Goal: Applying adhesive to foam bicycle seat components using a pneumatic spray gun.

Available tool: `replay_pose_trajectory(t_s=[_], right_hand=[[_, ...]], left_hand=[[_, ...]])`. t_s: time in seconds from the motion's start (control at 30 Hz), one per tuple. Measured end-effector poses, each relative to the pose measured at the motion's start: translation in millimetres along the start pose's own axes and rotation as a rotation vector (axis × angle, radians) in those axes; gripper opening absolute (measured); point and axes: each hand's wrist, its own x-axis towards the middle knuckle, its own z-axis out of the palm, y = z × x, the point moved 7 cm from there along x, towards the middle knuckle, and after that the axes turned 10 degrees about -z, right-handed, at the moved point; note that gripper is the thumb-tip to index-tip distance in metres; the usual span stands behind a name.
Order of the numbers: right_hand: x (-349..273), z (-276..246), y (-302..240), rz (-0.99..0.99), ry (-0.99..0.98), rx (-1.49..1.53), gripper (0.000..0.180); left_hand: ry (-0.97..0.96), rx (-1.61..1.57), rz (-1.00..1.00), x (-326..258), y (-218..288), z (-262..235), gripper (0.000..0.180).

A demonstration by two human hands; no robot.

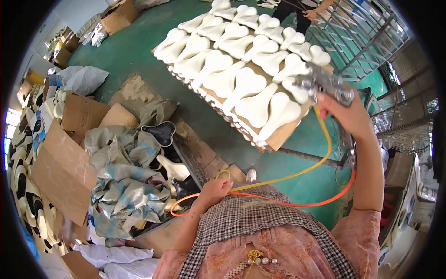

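Note:
My right hand (pixel 343 111) is raised at the right, wrapped round a metal spray gun (pixel 332 86) with a yellow hose (pixel 302 172) and an orange hose (pixel 320 203) attached. The gun is beside the near right corner of a board (pixel 280 136) covered with rows of white, saddle-shaped foam pads (pixel 253 104). Close to my waist, my left hand (pixel 214 191) is closed on the yellow hose, which loops up over the fingers. The orange hose curves round below that wrist; whether the fingers also touch it, I cannot tell.
Crumpled woven sacks (pixel 125 162), cardboard (pixel 65 172) and a black saddle (pixel 160 134) crowd the left. A metal rack (pixel 353 37) stands at the far right. Beyond the board is another person (pixel 297 11), partly cut off. Green floor (pixel 130 51) shows between.

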Motion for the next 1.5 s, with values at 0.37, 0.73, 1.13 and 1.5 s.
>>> replay_pose_trajectory(t_s=[0.37, 0.73, 1.13, 1.5], right_hand=[[37, -103, 47, 0.058, 0.281, -0.111, 0.022], [13, -58, 38, -0.014, 0.056, -0.061, 0.019], [-23, -36, 10, 0.044, 0.271, -0.110, 0.021], [-45, -82, 19, 0.103, 0.391, -0.225, 0.024]], left_hand=[[0.011, -0.004, -0.012, 38, 41, 28, 0.031], [0.045, 0.043, 0.011, 19, 42, 41, 0.035], [0.095, -0.005, -0.026, -51, -13, 55, 0.034], [0.040, -0.027, -0.001, -69, -27, 61, 0.036]])
